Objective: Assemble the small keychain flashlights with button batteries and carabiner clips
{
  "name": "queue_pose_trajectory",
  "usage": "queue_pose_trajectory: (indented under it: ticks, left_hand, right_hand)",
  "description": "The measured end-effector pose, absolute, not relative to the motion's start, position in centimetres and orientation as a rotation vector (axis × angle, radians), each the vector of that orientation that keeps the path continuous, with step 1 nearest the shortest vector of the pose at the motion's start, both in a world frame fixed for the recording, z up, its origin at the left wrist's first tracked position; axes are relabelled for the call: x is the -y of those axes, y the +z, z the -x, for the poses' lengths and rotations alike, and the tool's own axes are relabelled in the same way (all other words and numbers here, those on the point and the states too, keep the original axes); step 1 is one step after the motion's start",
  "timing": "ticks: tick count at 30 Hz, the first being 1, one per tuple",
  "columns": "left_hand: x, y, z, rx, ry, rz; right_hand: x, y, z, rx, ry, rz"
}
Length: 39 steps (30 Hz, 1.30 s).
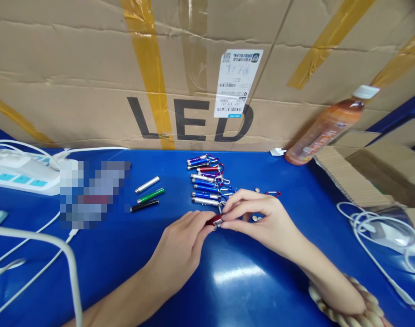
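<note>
Cardboard box (91, 68) across the top of our frame, blue table (125, 254) below, our left hand (182, 238) and right hand (262, 211) near centre, clip-on tubes (205, 187) just above, both hands' fingers (241, 208) pinching a small red tube (216, 220) at centre.

Your glossy blue tabletop (108, 256) carried a near-to-far row of slim metal pen flashlights (205, 187) in blue, silver, red, purple and black, with carabiner clips at their right ends. Left of that row you had three loose slim tubes, a silver tube (147, 184), a green tube (150, 195) and a black tube (144, 205); well left of it lay a long white power strip (23, 170). Right of the row were small round silver discs (255, 218), a red metal carabiner (273, 193) and a small white plug (277, 151); farther right, an orange-coloured drink bottle (325, 129) and a white adapter with looped white cable (386, 234).
</note>
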<state>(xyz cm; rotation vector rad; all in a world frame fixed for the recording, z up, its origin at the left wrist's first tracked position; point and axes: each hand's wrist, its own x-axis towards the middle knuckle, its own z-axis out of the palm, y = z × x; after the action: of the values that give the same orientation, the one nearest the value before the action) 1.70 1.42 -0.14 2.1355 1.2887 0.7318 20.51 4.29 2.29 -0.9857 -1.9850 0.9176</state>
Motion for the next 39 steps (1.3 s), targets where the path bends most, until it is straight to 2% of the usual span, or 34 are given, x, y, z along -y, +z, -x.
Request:
queue_pose_trajectory:
  ticks: [5,9,14,17,27,32,39]
  left_hand:
    - [-1.7,-0.7,-1.6,-1.348,0.702,-2.119]
    - [-1.8,-0.9,-1.9,-1.418,0.673,-2.003]
    - [-2.0,-0.5,-2.0,-1.459,0.682,-1.893]
    - [-2.0,-0.4,-1.9,-1.459,0.702,-1.899]
    - [-1.5,-0.2,-1.8,-1.425,0.736,-1.923]
    - [-1.4,-0.2,-1.9,-1.414,0.727,-1.918]
    - [-1.3,-0.3,-2.0,-1.395,0.745,-1.955]
  right_hand:
    - [-4.2,2.1,-20.8,2.210,0.771,0.963]
    - [-4.5,3.2,-21.7,2.166,0.559,1.083]
    - [-5.6,3.6,-24.4,2.065,-0.003,1.747]
    - [-6.4,2.4,-25.4,2.081,-0.172,2.075]
    - [-7.8,0.6,-26.2,2.077,-0.052,2.195]
    - [-8.0,0.2,-25.9,2.112,0.066,2.108]
    - [-8.2,0.0,-25.7,2.147,0.062,1.961]
